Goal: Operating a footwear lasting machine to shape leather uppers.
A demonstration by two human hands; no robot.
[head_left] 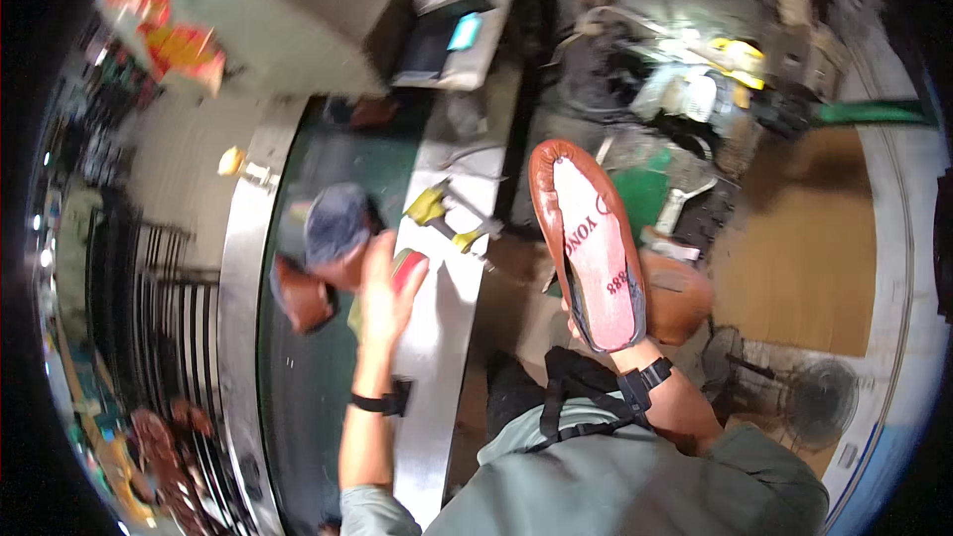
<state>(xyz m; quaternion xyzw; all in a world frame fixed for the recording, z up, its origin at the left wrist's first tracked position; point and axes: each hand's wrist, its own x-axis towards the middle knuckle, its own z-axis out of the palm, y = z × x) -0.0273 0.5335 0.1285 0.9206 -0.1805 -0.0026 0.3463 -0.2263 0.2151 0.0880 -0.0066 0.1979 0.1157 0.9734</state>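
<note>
A worker in a grey-green shirt holds up a brown shoe (596, 238) in the right hand (635, 353), its toe pointing away from the body and its pale pink insole, marked with red print, facing up. That hand is closed around the heel end, most of its fingers hidden behind the shoe. The left hand (382, 293), blurred, reaches over the inner edge of a dark green conveyor belt (308, 427), fingers stretched forward beside a small red-and-green item (405, 268); whether it grips that piece cannot be told. Just left of the hand on the belt sit a brown shoe piece (306, 298) and a blurred blue-grey item (338, 223). A yellow-and-grey tool (427, 206) lies on the metal ledge (437, 337) along the belt, ahead of the left hand. Behind the raised shoe, to its right, shows a rounded brown object (680, 293), partly covered. A sheet of cardboard (804, 248) lies farther right, near a round fan-like object (820, 402). Black bands circle both wrists. Across the belt stands a dark rack (184, 308), and red paper (184, 55) clings to a large grey-green housing (268, 35).
</note>
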